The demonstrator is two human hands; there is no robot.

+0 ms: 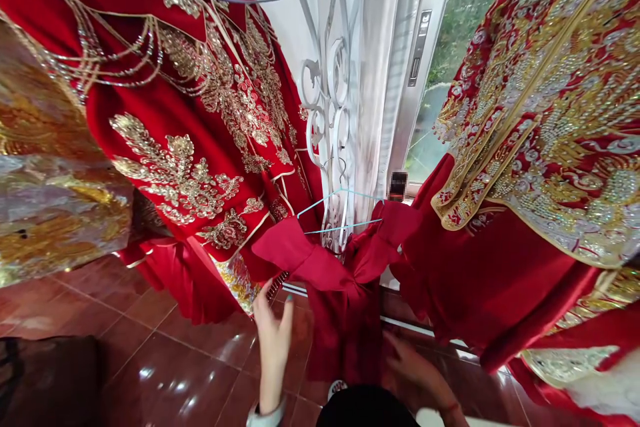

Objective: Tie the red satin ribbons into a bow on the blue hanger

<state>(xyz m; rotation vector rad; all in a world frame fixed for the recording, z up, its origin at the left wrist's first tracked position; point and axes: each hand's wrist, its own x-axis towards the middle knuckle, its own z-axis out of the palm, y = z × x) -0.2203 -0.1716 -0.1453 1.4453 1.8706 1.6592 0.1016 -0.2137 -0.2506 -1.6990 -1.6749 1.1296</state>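
Observation:
A plain dark-red dress (345,280) with a twisted front hangs from a light-blue wire hanger (343,223) in front of me. My left hand (273,330) is raised at the dress's left side, thumb and fingers apart. Its fingertips are near a dark ribbed strip (277,285); whether they touch it I cannot tell. Low on the other side, my right hand (413,363) reaches toward the dress skirt with fingers stretched out. It is dim and slightly blurred, and nothing shows in it.
Red gowns with gold embroidery (180,177) hang at left, and a heavily beaded red jacket (565,113) at right. Behind stands a white scrolled metal rack (315,127) beside a window frame (420,47). The floor is glossy red tile (185,360). A dark object (47,380) sits lower left.

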